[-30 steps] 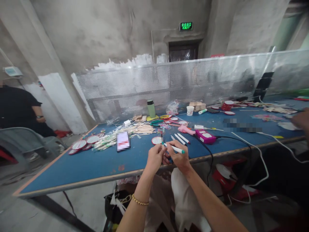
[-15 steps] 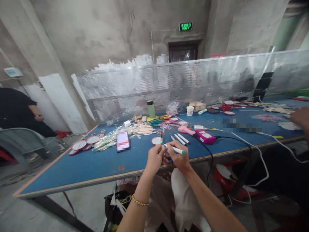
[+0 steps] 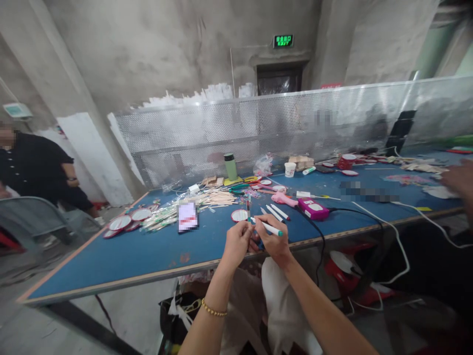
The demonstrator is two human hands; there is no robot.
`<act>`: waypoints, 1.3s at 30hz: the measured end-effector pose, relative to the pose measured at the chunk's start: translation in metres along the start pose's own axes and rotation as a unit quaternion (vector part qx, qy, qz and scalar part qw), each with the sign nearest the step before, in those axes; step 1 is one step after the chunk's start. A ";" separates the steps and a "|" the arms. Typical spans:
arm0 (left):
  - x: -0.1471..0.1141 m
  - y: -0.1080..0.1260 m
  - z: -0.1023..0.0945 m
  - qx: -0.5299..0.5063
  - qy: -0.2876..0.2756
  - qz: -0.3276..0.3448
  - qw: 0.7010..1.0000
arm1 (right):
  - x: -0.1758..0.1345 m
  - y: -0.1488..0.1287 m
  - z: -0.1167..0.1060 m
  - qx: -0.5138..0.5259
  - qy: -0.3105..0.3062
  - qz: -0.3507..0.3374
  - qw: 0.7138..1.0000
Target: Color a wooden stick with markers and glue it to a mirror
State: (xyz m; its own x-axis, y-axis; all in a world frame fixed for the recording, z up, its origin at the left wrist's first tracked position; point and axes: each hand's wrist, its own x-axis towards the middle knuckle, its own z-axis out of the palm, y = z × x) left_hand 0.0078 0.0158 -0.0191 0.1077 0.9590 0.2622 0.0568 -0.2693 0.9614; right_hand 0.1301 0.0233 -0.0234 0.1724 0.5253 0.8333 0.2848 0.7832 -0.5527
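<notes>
Near the table's front edge, my left hand (image 3: 237, 240) pinches a thin stick (image 3: 249, 209) that stands upright, with reddish and dark green bands. A white marker (image 3: 271, 228) with a green end is gripped in my right hand (image 3: 273, 242), its tip pointing left at the stick. Whether the tip touches it I cannot make out. Just behind my hands lies a round white disc with a red rim (image 3: 239, 215). White markers (image 3: 277, 212), some with dark red ends, rest on the table beyond my right hand.
On the blue table (image 3: 148, 256) are a phone (image 3: 187, 217), a bundle of wooden sticks (image 3: 219, 197), a green bottle (image 3: 231, 167), a paper cup (image 3: 289, 170) and a purple box (image 3: 313, 208) with cables. Another person's hand (image 3: 458, 182) is at the far right.
My hands keep nearly the same pose, with the marker still beside the stick. The person at the far left has come further into view, and the camera has shifted slightly.
</notes>
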 end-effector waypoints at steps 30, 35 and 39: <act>0.000 0.000 0.000 0.002 -0.007 -0.001 1.000 | 0.000 -0.002 -0.001 -0.011 0.009 0.007 1.000; 0.001 -0.001 0.000 0.005 -0.005 -0.001 1.000 | 0.000 -0.003 -0.001 -0.008 0.011 0.004 1.000; 0.001 -0.001 -0.001 0.014 -0.001 0.001 1.000 | 0.000 -0.003 0.000 -0.004 0.011 -0.001 1.000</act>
State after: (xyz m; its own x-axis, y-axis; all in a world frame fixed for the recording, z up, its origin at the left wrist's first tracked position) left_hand 0.0071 0.0174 -0.0201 0.1099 0.9580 0.2647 0.0835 -0.2743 0.9580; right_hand 0.1289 0.0211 -0.0219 0.1914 0.5160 0.8349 0.2925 0.7820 -0.5504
